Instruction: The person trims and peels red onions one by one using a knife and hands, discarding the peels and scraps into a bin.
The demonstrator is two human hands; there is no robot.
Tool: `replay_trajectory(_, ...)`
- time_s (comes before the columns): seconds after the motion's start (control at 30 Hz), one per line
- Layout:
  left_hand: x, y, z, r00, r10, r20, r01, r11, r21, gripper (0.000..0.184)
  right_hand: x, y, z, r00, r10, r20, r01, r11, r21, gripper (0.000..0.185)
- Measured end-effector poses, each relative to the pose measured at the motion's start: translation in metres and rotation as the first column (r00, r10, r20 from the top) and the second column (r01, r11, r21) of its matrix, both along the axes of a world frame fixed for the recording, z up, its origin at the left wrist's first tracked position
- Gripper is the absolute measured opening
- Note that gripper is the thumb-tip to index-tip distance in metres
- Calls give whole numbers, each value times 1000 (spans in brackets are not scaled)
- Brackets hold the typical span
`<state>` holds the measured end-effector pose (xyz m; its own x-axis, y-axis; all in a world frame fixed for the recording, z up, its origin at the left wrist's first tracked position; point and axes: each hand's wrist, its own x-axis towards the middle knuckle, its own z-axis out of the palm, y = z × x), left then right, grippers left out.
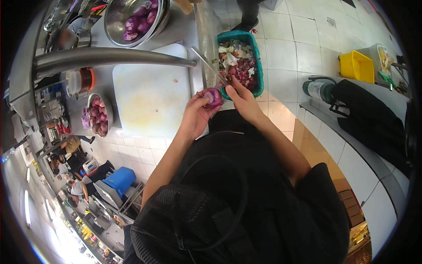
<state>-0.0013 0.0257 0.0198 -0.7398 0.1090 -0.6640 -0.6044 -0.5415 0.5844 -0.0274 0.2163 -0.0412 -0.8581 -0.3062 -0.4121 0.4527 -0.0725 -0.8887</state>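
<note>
Black clothing, onion in left grip, knife in right grip, counter, tiled floor

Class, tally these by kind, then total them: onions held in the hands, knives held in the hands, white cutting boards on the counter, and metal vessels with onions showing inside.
Held onion: 1
Held knife: 1
White cutting board: 1
Metal vessels with onions: 2 (colander, bowl)
Total: 5

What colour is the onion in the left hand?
Purple: the onion in the left hand shows best in the head view.
</note>
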Motion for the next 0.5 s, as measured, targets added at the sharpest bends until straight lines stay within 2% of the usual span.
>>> replay_trajectory(0.03, -2, 1, 0, 1000, 2, -2, -2, 1000, -2, 41, 3, -2, 0, 995, -35, -92, 41, 998, 56, 87)
replay_trajectory(0.07, -2, 2, 0, 999, 47, 16, -48, 999, 22, 40, 8, 0, 0, 995, -32, -90, 37, 998, 53, 87)
replay_trajectory(0.13, 1, 1, -4, 995, 90, 38, -92, 995, 46, 40, 15, 9, 17, 974, 162, -159, -127, 969, 212, 95)
replay_trajectory(0.17, 4, -2, -12, 996, 87, 0, -87, 994, 67, 38, 17, 12, 28, 975, 160, -156, -125, 969, 214, 95)
replay_trajectory(0.2, 5, -5, -16, 996, 82, -37, -78, 993, 89, 37, 18, 12, 42, 948, 258, -187, -191, 930, 313, 96)
replay_trajectory(0.23, 6, -7, -16, 996, 86, 30, -89, 985, 145, 33, 16, 13, 53, 912, 355, -207, -249, 877, 410, 97)
replay_trajectory(0.27, 7, -6, -16, 996, 83, 31, -86, 986, 146, 33, 13, 13, 61, 913, 352, -206, -246, 878, 410, 97)
replay_trajectory(0.33, 9, -8, -17, 978, 162, 129, -183, 969, 169, 29, 8, 12, 71, 881, 455, -129, -345, 805, 483, 101)
replay_trajectory(0.43, 8, -10, -15, 982, 148, 120, -169, 968, 184, 30, 6, 12, 71, 865, 471, -174, -356, 820, 448, 93)
replay_trajectory(0.47, 9, -9, -15, 982, 149, 120, -169, 968, 184, 30, 9, 9, 50, 865, 471, -174, -357, 820, 448, 93)
replay_trajectory(0.5, 10, -8, -17, 993, 107, 49, -113, 984, 139, 35, 16, 3, 12, 923, 329, -199, -284, 932, 224, 87)
